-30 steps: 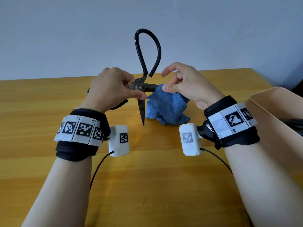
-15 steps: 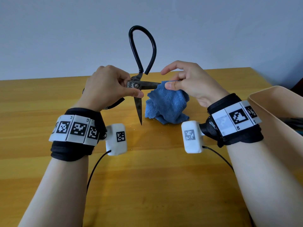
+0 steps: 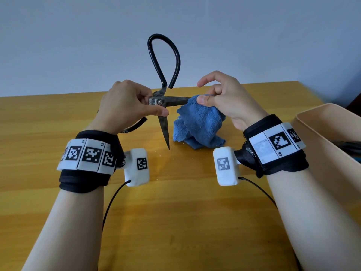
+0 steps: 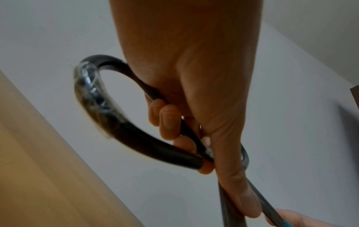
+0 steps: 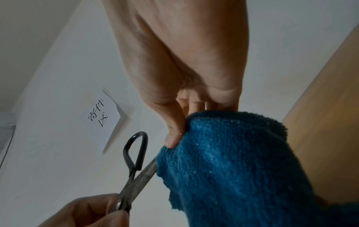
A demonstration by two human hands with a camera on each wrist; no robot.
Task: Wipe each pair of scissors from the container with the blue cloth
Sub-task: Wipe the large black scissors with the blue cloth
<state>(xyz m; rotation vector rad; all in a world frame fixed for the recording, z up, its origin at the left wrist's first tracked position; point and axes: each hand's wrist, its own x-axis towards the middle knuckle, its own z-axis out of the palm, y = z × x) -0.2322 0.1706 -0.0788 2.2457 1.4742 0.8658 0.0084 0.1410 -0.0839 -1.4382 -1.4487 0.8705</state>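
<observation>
A pair of old black scissors [image 3: 163, 98] is held above the wooden table [image 3: 175, 222], spread wide, one big handle loop up, one blade pointing down. My left hand [image 3: 129, 106] grips them at the pivot and round the lower handle loop [image 4: 120, 126]. The other blade runs right into the blue cloth [image 3: 199, 124]. My right hand [image 3: 220, 98] pinches the cloth round that blade, thumb on top. In the right wrist view the blade [image 5: 143, 175] goes under the cloth [image 5: 233, 165]; its tip is hidden.
A beige container [image 3: 328, 137] stands at the right edge of the table, with dark scissor handles just showing inside. A pale wall lies behind the table. A paper note [image 5: 101, 118] hangs on that wall. Cables run from both wrist cameras.
The scissors and my left hand have shifted slightly left. My right hand with the cloth has slid outward along the horizontal blade, away from the pivot.
</observation>
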